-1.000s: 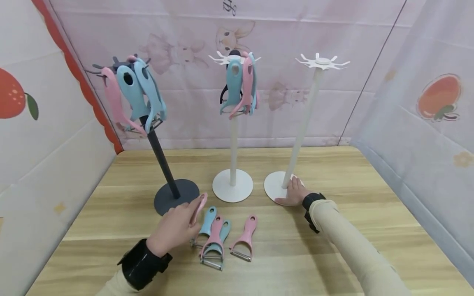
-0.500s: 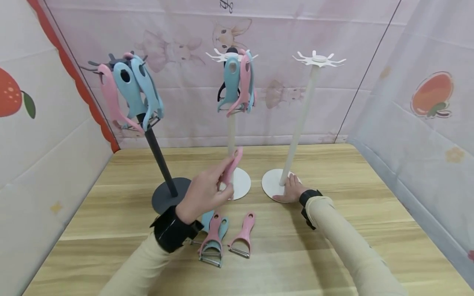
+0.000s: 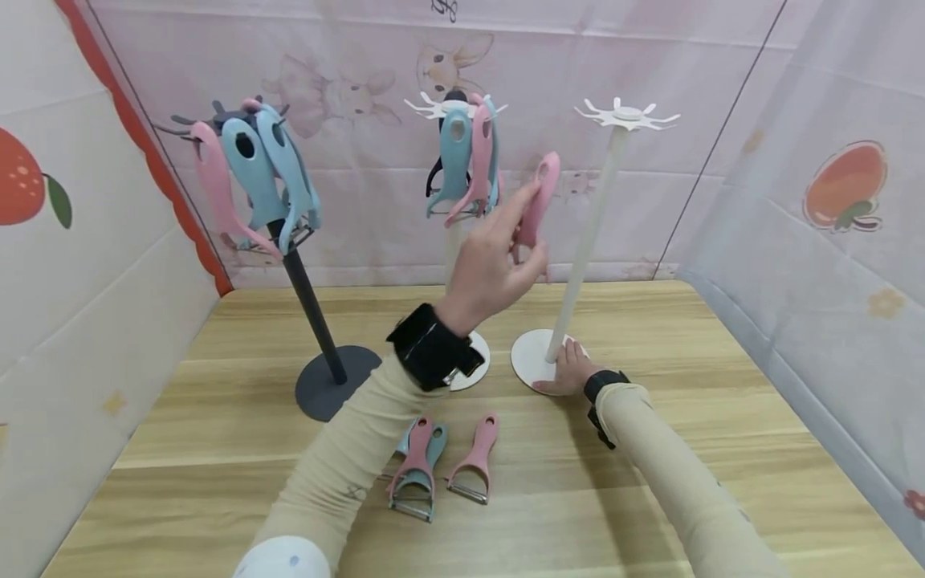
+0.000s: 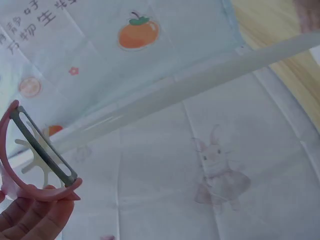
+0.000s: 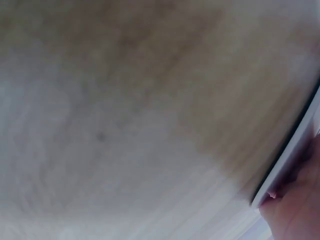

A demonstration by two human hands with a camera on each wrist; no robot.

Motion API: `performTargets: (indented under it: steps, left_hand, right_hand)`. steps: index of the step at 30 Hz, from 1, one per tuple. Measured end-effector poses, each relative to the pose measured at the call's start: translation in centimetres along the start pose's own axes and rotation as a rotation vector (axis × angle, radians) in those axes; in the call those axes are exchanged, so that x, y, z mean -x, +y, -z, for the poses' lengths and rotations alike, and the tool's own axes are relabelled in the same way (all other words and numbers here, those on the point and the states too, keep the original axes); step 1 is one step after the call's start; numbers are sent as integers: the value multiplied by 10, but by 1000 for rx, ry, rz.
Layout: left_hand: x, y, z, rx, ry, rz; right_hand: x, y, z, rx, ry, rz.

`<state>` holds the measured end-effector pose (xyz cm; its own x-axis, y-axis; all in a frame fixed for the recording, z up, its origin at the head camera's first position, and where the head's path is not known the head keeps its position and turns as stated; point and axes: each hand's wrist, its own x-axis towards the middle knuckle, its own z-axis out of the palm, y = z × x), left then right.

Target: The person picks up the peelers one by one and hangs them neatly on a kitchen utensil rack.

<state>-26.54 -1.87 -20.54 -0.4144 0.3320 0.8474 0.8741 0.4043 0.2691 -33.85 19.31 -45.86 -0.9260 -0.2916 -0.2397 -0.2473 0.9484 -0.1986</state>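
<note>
On the pale cloth [image 4: 100, 75], above the rightmost white stand [image 3: 588, 249] in the left wrist view, Chinese characters [image 4: 47, 19] are running in two lines: one is reading 万物生, the other is showing 静; neighbouring characters are remaining unclear. Dark script [image 3: 444, 10], unreadable, is standing on the pink cloth [image 3: 578, 64], up-left of that stand.

1. head view: from above, facing forward and down across the desk [image 3: 542, 530], broad enough for both hands.
2. left wrist view: tilted, close to the pink peeler [image 4: 32, 192], facing the wall cloth [image 4: 155, 205].
3. right wrist view: very near the desk, blurred.
4. head and left wrist share peeler and white pole [image 3: 588, 241]; head and right wrist, the white base [image 3: 531, 357].
</note>
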Motion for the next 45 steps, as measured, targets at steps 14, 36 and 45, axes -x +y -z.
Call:
performTargets:
  steps: [14,36,45]
  left_hand:
    - [-53,5,-36,-190,-85,121]
    - [27,-10,-28,-53,-75,-3]
    - [77,-11,-2,-61,-65,-9]
  right_hand:
    - [3,0,-2,-39,33,-17]
    - [-1,5,-3,-11,42,20]
    - [-1,1,0,-46,-2,9]
